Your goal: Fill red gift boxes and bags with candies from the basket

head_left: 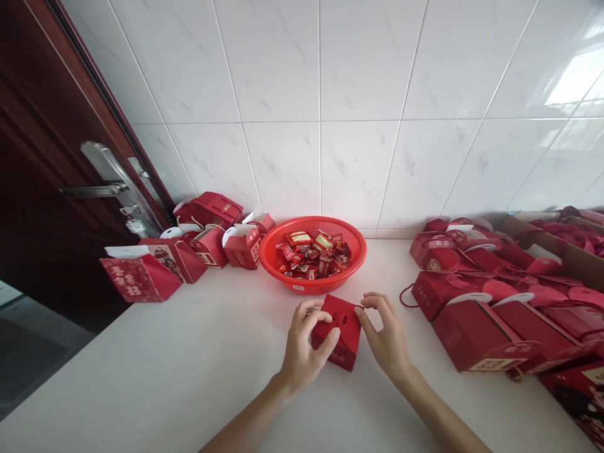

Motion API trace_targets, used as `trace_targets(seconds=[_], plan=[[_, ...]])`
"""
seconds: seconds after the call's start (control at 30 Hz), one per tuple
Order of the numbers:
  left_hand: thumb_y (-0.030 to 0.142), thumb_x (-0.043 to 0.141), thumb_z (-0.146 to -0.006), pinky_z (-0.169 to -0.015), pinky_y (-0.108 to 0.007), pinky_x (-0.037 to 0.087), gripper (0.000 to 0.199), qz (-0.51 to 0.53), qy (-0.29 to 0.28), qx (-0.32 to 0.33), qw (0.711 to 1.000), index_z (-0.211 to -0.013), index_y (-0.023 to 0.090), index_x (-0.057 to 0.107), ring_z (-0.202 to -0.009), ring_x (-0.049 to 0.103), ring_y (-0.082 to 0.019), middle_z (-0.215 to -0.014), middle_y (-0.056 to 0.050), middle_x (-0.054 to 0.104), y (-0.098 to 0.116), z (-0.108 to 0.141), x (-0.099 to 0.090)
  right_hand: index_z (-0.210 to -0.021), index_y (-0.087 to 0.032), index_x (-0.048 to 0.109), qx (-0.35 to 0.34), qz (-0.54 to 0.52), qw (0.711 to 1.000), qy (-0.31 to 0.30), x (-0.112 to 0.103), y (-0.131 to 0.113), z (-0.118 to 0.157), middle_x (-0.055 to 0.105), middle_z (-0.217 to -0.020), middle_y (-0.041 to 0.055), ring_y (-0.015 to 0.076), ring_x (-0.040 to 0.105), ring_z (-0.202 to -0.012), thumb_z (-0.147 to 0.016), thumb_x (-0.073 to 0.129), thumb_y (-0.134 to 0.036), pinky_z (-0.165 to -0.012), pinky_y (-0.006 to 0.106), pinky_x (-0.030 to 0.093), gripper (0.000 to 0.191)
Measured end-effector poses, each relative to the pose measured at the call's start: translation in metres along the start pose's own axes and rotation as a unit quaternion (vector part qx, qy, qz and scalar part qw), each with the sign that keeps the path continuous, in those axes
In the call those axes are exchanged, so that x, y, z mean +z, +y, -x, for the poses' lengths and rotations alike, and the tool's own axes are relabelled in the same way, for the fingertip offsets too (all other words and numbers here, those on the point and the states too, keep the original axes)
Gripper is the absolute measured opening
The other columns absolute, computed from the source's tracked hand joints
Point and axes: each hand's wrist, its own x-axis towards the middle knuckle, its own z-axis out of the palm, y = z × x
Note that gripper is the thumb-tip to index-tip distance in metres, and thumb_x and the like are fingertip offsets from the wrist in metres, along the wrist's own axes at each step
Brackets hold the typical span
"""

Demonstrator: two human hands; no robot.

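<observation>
Several red boxes (174,261) stand at left, beside a red basket (312,288) of wrapped sweets (316,255). On the surface (198,358) before it, the left hand (306,346) pinches a small box's (350,336) top, seemingly to steady its flaps; the right hand (387,333), fingers curved, meets its edge. More boxes (491,333) lie right.

White tiled wall (283,75), dark wooden door (42,107)

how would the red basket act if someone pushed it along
The basket would probably slide rather than tip, being wide and low. Its thin, perforated wall suggests slight flex. The loosely piled wrapped sweets would likely shift.
</observation>
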Motion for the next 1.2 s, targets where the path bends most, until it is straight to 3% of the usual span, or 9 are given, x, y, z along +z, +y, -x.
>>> trace_targets(seconds=[0.1,0.2,0.43,0.53,0.77,1.03,1.2], plan=[[0.03,0.063,-0.088,-0.091,-0.039,0.055,0.009,-0.004,0.006,-0.004,1.0,-0.088,0.021,0.064,-0.11,0.062,-0.026,-0.109,-0.009,0.06,0.002,0.001,0.002,-0.076,-0.022,0.053,-0.024,0.026,0.999,-0.011,-0.001,-0.012,0.002,0.058,-0.077,0.0019,0.0163,0.057,-0.07,-0.096,0.055,-0.027,-0.065,0.03,0.051,0.021],[0.03,0.062,-0.089,-0.092,-0.039,0.055,0.01,-0.006,0.008,-0.004,1.0,-0.091,0.021,0.065,-0.112,0.061,-0.026,-0.112,-0.01,0.059,0.003,0.002,0.002,-0.074,-0.022,0.055,-0.037,0.03,0.998,-0.042,0.0,-0.021,0.006,0.056,-0.076,0.002,0.0154,0.055,-0.066,-0.096,0.055,-0.026,-0.062,0.029,0.049,0.022],[0.031,0.055,-0.094,-0.093,-0.04,0.055,0.019,0.031,-0.023,0.014,0.999,-0.103,0.02,0.069,-0.103,0.062,-0.023,-0.125,-0.012,0.056,0.0,0.006,-0.001,-0.091,-0.021,0.067,-0.012,0.009,0.996,-0.087,-0.005,-0.011,-0.005,0.066,-0.108,0.0109,0.0222,0.067,-0.096,-0.096,0.055,-0.029,-0.082,0.036,0.055,0.015],[0.031,0.057,-0.094,-0.095,-0.042,0.055,0.024,0.036,-0.046,0.038,0.998,-0.111,0.021,0.07,-0.104,0.061,-0.023,-0.132,-0.013,0.052,0.001,0.01,0.002,-0.09,-0.021,0.067,0.003,0.02,0.996,-0.087,-0.01,-0.005,-0.011,0.067,-0.113,0.0114,0.0242,0.067,-0.101,-0.093,0.056,-0.028,-0.086,0.039,0.055,0.013],[0.028,0.055,-0.095,-0.092,-0.045,0.057,0.029,0.036,-0.071,0.058,0.995,-0.12,0.023,0.068,-0.101,0.06,-0.024,-0.137,-0.015,0.048,0.005,0.016,0.01,-0.079,-0.021,0.062,0.021,0.088,0.991,-0.094,-0.015,-0.02,-0.008,0.064,-0.094,0.008,0.0222,0.062,-0.084,-0.092,0.057,-0.025,-0.075,0.036,0.053,0.014],[0.026,0.057,-0.092,-0.094,-0.044,0.057,0.034,0.075,-0.089,0.059,0.991,-0.125,0.022,0.064,-0.107,0.061,-0.025,-0.14,-0.015,0.046,0.002,0.019,0.011,-0.075,-0.021,0.062,0.038,0.195,0.972,-0.123,-0.015,-0.027,-0.013,0.065,-0.087,0.008,0.0242,0.06,-0.077,-0.087,0.067,-0.029,-0.07,0.038,0.047,0.015],[0.023,0.058,-0.09,-0.093,-0.044,0.057,0.035,0.102,-0.109,0.079,0.986,-0.124,0.022,0.063,-0.107,0.061,-0.026,-0.14,-0.015,0.046,0.004,0.021,0.014,-0.069,-0.022,0.062,0.038,0.261,0.953,-0.151,-0.02,-0.03,-0.024,0.066,-0.084,0.0076,0.0247,0.061,-0.079,-0.084,0.066,-0.023,-0.069,0.036,0.042,0.015]])
